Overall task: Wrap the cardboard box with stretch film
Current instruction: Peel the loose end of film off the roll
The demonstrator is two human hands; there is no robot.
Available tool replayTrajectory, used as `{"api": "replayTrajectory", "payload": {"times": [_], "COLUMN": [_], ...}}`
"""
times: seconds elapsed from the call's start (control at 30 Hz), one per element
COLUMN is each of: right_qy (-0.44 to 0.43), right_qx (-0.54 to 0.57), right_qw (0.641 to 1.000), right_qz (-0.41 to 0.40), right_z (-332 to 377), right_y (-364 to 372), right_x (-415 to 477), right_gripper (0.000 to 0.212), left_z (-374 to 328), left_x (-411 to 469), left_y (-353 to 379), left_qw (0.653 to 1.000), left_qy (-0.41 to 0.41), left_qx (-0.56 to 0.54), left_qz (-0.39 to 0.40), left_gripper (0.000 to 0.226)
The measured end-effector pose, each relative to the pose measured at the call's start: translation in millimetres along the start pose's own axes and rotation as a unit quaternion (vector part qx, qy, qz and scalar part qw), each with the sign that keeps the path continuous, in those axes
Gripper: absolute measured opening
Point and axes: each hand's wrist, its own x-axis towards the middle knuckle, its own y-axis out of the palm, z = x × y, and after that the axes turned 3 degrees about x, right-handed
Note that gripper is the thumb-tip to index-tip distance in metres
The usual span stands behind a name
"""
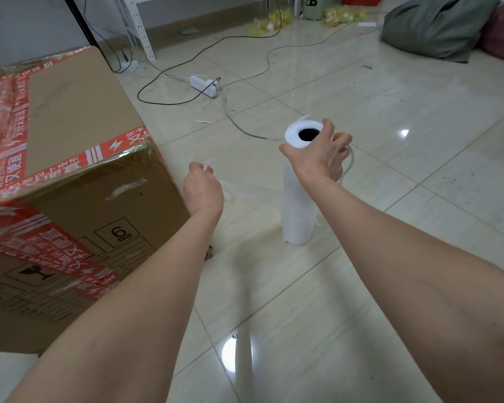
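Your right hand's (317, 159) fingers (328, 127) gripped the upright film roll's (297, 210) top while your left hand (202, 190) pinched its loose end (206, 167).

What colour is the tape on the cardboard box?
Red with white print, on the cardboard box; head view.

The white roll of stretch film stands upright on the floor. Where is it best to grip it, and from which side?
Take the stretch film roll at its top rim, from above. It stands upright with the hollow core open upward, which gives a firm hold; the right hand grips there.
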Motion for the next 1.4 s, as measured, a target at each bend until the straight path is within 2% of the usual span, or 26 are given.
{"api": "replayTrajectory", "payload": {"times": [0.27,0.33,0.4,0.47,0.6,0.77,0.83,0.9,0.97,1.07,1.13,1.17,1.27,1.33,1.4], "right_qy": [-0.053,-0.057,-0.036,-0.014,-0.036,-0.076,-0.079,-0.072,-0.079,-0.078,-0.075,-0.074,-0.077,-0.078,-0.079], "right_qx": [-0.005,-0.035,-0.055,-0.068,-0.054,-0.061,-0.084,-0.091,-0.091,-0.071,-0.070,-0.073,-0.075,-0.072,-0.071], "right_qw": [0.999,0.998,0.998,0.997,0.998,0.994,0.992,0.992,0.992,0.993,0.993,0.993,0.993,0.993,0.994], "right_qz": [0.013,-0.002,-0.018,-0.019,0.018,0.046,0.041,0.044,0.046,0.049,0.054,0.054,0.049,0.045,0.041], "right_z": [-11.5,-12.2,-9.0,-4.7,-3.8,-12.8,-14.9,-15.0,-13.7,-11.5,-11.2,-11.1,-11.1,-11.4,-11.3], "right_y": [-7.3,-8.0,-8.8,-10.2,-14.0,-18.8,-22.6,-26.3,-26.6,-24.0,-23.5,-23.9,-23.9,-22.6,-22.3], "right_x": [-1.9,-4.6,-4.1,-3.0,0.8,1.1,0.3,1.6,1.9,-0.5,-1.7,-1.8,-2.1,-3.7,-5.4], "right_gripper": [0.075,0.080,0.092,0.095,0.077,0.079,0.088,0.094,0.085,0.073,0.071,0.071,0.072,0.072,0.072], "left_z": [3.1,1.0,-0.6,-0.6,-2.7,-10.1,-10.4,-7.5,-2.9,9.7,20.4,24.0,20.9,7.5,-10.7], "left_x": [3.0,0.9,-1.5,-3.4,-8.0,-9.2,-9.3,-9.7,-10.1,-7.3,-4.2,-3.3,1.1,0.3,-3.8], "left_y": [-5.7,-6.4,-7.4,-8.3,-10.3,-6.1,-3.1,0.5,1.5,-0.6,-4.3,-6.7,-15.3,-17.6,-13.5], "left_qw": [1.000,1.000,1.000,1.000,1.000,0.999,0.996,0.994,0.994,0.990,0.970,0.955,0.913,0.889,0.881], "left_qy": [-0.023,-0.024,-0.019,-0.004,0.008,0.019,0.007,-0.009,-0.018,0.029,0.037,0.024,0.005,0.047,0.070], "left_qx": [-0.004,-0.002,0.004,0.015,0.022,-0.048,-0.085,-0.104,-0.079,0.063,0.162,0.191,0.201,0.176,0.095], "left_qz": [-0.005,-0.002,-0.001,-0.005,-0.012,-0.013,0.013,0.042,0.068,0.119,0.180,0.225,0.355,0.419,0.459], "left_gripper": [0.028,0.029,0.030,0.030,0.029,0.013,0.006,0.013,0.021,0.019,0.017,0.028,0.086,0.101,0.102]}}
